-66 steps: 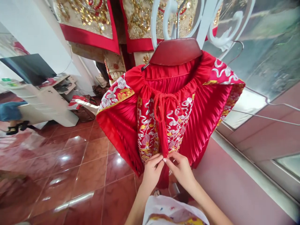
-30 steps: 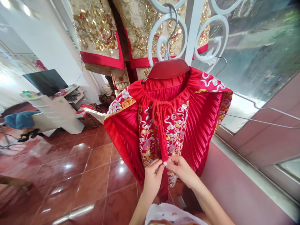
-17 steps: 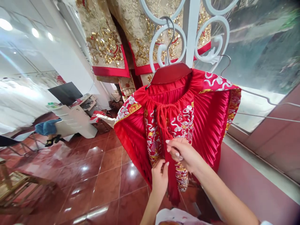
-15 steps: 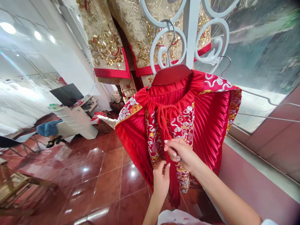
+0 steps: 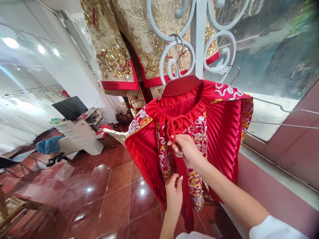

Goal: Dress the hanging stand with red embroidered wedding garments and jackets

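Note:
A red cape (image 5: 221, 132) with pleated satin panels and silver and gold sequin bands hangs from a dark red hanger (image 5: 183, 87). At its neckline a red drawstring cord (image 5: 171, 127) is looped into a bow. My right hand (image 5: 186, 149) pinches the lower part of that cord between thumb and fingertips. Below it, my left hand (image 5: 174, 194) is loosely curled at the cape's front, thumb apart from the fingers, with nothing visible in it.
White scrolled ironwork (image 5: 199, 36) carries the hanger. Gold-sequinned garments (image 5: 114, 63) hang behind it. Wire hangers (image 5: 281, 108) jut out at right beside a window. At left are a desk (image 5: 82, 136) with a monitor (image 5: 69, 108), a seated person's legs and a wooden stool.
My right hand has risen with the cord, which now forms rounder loops at the neckline. My left hand stays low, slightly farther from the right. The view has tilted up slightly.

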`<state>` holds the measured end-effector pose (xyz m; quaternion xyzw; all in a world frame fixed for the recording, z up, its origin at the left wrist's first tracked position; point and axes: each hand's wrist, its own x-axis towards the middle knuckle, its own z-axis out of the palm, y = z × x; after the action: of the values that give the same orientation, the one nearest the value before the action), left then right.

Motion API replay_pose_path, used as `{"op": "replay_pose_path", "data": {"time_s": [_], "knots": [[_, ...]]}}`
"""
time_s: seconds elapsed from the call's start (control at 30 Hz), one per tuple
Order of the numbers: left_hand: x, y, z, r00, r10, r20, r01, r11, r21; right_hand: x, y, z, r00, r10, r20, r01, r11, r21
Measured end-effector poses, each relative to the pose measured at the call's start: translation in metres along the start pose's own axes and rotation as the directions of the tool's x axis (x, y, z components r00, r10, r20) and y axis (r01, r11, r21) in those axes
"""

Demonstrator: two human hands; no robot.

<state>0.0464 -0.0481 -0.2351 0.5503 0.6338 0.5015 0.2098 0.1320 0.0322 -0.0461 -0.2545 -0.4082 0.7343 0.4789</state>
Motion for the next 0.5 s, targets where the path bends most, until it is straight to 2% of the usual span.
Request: {"op": "replay_pose_path", "data": {"time_s": [0.13,0.23,0.3,0.37,0.4,0.43,0.5], "knots": [[0.008,-0.002,0.005,0.997,0.021,-0.068,-0.019,0.999,0.030,0.001,-0.005,0.007,0.999,-0.041,-0.019,0.039,0.997,-0.070],[0.023,-0.003,0.009,0.998,0.042,-0.037,-0.040,0.997,0.070,-0.001,-0.006,0.010,0.992,-0.128,-0.018,0.124,0.979,-0.164],[0.031,-0.005,0.009,0.999,0.033,0.021,-0.035,0.994,0.104,-0.006,0.001,0.003,0.983,-0.184,0.012,0.180,0.943,-0.279],[0.035,-0.006,0.003,0.998,0.020,0.057,-0.027,0.991,0.129,-0.012,0.006,-0.015,0.962,-0.273,0.004,0.248,0.868,-0.429],[0.036,-0.004,-0.002,0.998,0.021,0.054,-0.028,0.991,0.129,-0.015,0.007,-0.027,0.933,-0.357,-0.040,0.290,0.814,-0.503],[0.037,-0.001,-0.008,0.999,0.030,0.040,-0.034,0.992,0.120,-0.017,0.007,-0.039,0.877,-0.468,-0.107,0.328,0.748,-0.577],[0.041,0.012,-0.023,0.997,0.076,-0.021,-0.074,0.993,0.088,-0.016,0.004,-0.062,0.713,-0.669,-0.212,0.360,0.608,-0.708]]}}
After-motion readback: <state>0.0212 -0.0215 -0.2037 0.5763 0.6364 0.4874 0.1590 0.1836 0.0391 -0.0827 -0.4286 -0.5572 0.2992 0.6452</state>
